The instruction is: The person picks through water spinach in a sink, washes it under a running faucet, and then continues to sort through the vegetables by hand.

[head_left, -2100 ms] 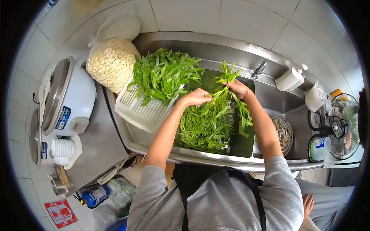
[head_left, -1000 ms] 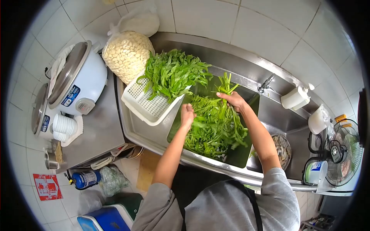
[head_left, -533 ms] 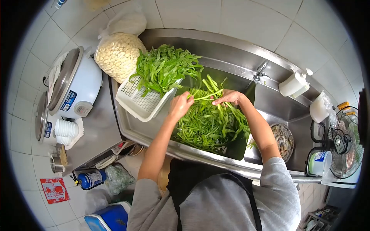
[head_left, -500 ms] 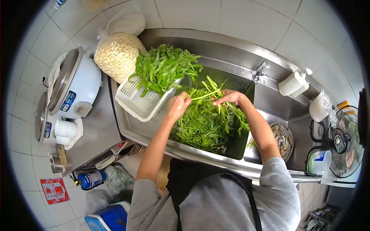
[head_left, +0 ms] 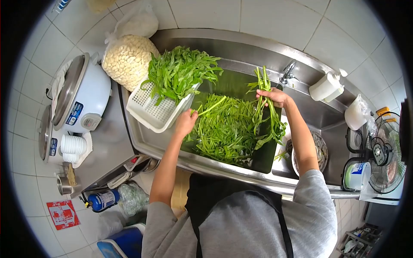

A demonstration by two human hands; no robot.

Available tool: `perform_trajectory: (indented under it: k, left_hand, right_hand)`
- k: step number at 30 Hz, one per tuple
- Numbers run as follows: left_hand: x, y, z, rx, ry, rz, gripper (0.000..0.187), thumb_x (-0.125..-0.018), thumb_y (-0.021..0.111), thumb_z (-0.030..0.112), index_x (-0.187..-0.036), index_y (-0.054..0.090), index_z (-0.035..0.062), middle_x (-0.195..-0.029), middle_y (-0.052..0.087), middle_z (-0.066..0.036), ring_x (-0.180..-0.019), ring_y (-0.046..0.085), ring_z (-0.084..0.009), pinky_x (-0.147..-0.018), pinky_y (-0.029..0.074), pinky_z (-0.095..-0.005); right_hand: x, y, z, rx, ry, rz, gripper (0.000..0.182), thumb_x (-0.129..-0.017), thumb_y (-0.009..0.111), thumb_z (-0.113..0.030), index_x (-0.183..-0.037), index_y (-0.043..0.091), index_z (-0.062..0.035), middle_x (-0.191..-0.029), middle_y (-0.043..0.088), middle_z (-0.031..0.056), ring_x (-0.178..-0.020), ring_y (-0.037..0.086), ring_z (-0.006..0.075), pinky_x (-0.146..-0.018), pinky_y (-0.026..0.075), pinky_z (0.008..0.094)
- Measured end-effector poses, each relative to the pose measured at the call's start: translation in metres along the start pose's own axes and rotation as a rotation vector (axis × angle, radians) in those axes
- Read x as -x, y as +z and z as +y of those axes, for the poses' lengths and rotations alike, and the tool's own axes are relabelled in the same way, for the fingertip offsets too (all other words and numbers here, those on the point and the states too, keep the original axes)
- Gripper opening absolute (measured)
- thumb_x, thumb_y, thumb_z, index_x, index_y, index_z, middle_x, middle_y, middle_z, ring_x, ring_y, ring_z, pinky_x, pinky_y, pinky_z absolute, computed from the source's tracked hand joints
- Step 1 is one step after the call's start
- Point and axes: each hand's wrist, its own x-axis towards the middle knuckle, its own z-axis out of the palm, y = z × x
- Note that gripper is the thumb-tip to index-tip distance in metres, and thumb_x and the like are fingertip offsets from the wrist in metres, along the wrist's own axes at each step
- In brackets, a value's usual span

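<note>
Leafy greens (head_left: pixel 226 129) fill much of the left basin of the steel sink (head_left: pixel 232 71). My left hand (head_left: pixel 186 122) is closed on a green stem (head_left: pixel 213 105) at the basin's left side, beside the white basket. In my right hand (head_left: pixel 275 97), above the basin's right side, is a bunch of greens (head_left: pixel 263 116), stems up and leaves hanging down. More leafy greens (head_left: pixel 180 75) are heaped on the back part of the white perforated basket (head_left: pixel 161 125), left of the basin.
Behind the basket is a bag of pale pieces (head_left: pixel 129 60). A faucet (head_left: pixel 288 72) and a white bottle (head_left: pixel 325 89) stand at the back right. The right basin holds a bowl (head_left: pixel 320 150). A fan (head_left: pixel 387 152) is far right, a rice cooker (head_left: pixel 88 94) left.
My hands have moved apart. The right one has gone right and slightly back with the bunch, now upright; the left has moved left and slightly nearer my body, holding a stem.
</note>
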Motion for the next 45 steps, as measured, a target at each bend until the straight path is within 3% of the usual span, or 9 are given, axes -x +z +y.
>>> perform_trajectory:
  k: [4,8,10,14,21,28,34,40,45]
  left_hand:
    - [0.007,0.007,-0.004,-0.066,-0.005,-0.016,0.041,-0.084,0.049,0.035,-0.092,0.058,-0.0043,-0.080,0.060,-0.026,-0.080,0.058,-0.0399,-0.071,0.044,-0.0453]
    - [0.011,0.009,0.007,-0.353,-0.120,-0.353,0.037,-0.082,0.055,0.037,-0.097,0.062,0.0035,-0.083,0.064,-0.018,-0.080,0.061,-0.0339,-0.072,0.048,-0.0413]
    - [0.014,0.016,0.031,-0.202,0.088,-0.128,0.037,-0.083,0.056,0.040,-0.100,0.063,0.0088,-0.083,0.065,-0.016,-0.077,0.064,-0.0285,-0.069,0.049,-0.0379]
    - [0.016,0.027,0.102,0.266,0.172,-0.228,0.030,-0.082,0.060,0.037,-0.093,0.066,0.0096,-0.074,0.065,-0.011,-0.066,0.062,-0.0181,-0.063,0.048,-0.0319]
    - [0.006,0.014,0.085,0.231,0.070,-0.436,0.025,-0.083,0.060,0.028,-0.092,0.065,0.0039,-0.067,0.061,-0.004,-0.059,0.048,-0.0055,-0.056,0.041,-0.0251]
    - [-0.004,0.016,0.083,0.409,0.085,-0.438,0.023,-0.086,0.056,0.022,-0.092,0.064,0.0006,-0.080,0.064,-0.004,-0.069,0.052,-0.0069,-0.066,0.042,-0.0241]
    - [-0.011,0.040,0.073,0.498,0.118,-0.223,0.020,-0.084,0.049,0.018,-0.080,0.062,0.0023,-0.068,0.058,-0.001,-0.061,0.048,-0.0062,-0.057,0.039,-0.0231]
    - [-0.008,0.057,0.033,1.018,-0.453,0.048,0.022,-0.083,0.045,0.023,-0.070,0.050,0.0064,-0.059,0.042,0.001,-0.048,0.039,-0.0065,-0.044,0.026,-0.0229]
    - [0.000,0.049,0.047,0.834,-0.216,-0.158,0.019,-0.086,0.042,0.017,-0.071,0.048,0.0060,-0.064,0.046,0.000,-0.047,0.040,-0.0062,-0.043,0.031,-0.0218]
  right_hand:
    - [0.002,-0.003,-0.002,-0.023,0.025,0.047,0.035,-0.080,0.066,-0.028,-0.096,0.055,0.0013,-0.085,0.060,0.0042,-0.057,0.052,0.0099,-0.045,0.046,0.0222]
    - [0.005,0.006,-0.002,-0.080,-0.041,0.038,0.033,-0.078,0.069,-0.024,-0.094,0.054,0.0011,-0.089,0.059,0.0072,-0.060,0.055,0.0122,-0.048,0.049,0.0238]
    - [0.004,0.019,-0.003,0.005,-0.066,0.035,0.036,-0.075,0.072,-0.024,-0.094,0.056,0.0035,-0.078,0.061,0.0095,-0.063,0.059,0.0143,-0.052,0.050,0.0239]
    - [0.030,0.077,-0.029,0.053,-0.041,0.004,0.040,-0.073,0.073,-0.024,-0.094,0.056,0.0060,-0.078,0.062,0.0139,-0.064,0.061,0.0172,-0.049,0.050,0.0236]
    - [-0.003,0.077,-0.007,-0.023,-0.125,0.059,0.044,-0.075,0.069,-0.039,-0.094,0.059,-0.0012,-0.074,0.057,0.0024,-0.049,0.046,0.0078,-0.041,0.039,0.0214]
    - [-0.018,0.097,-0.013,0.088,-0.174,-0.014,0.034,-0.077,0.069,-0.033,-0.093,0.060,-0.0037,-0.068,0.051,-0.0036,-0.047,0.042,0.0039,-0.038,0.034,0.0177]
    - [-0.022,0.113,0.002,-0.062,-0.128,-0.037,0.023,-0.077,0.069,-0.023,-0.088,0.061,-0.0056,-0.064,0.052,-0.0023,-0.046,0.043,0.0049,-0.037,0.032,0.0197]
    - [-0.026,0.112,0.012,-0.087,-0.168,0.130,0.022,-0.079,0.067,-0.022,-0.091,0.061,-0.0038,-0.065,0.053,-0.0009,-0.046,0.043,0.0049,-0.037,0.034,0.0202]
    - [-0.025,0.116,0.011,0.121,-0.068,-0.020,0.035,-0.074,0.072,-0.033,-0.089,0.063,-0.0030,-0.065,0.054,0.0004,-0.047,0.045,0.0056,-0.037,0.033,0.0199]
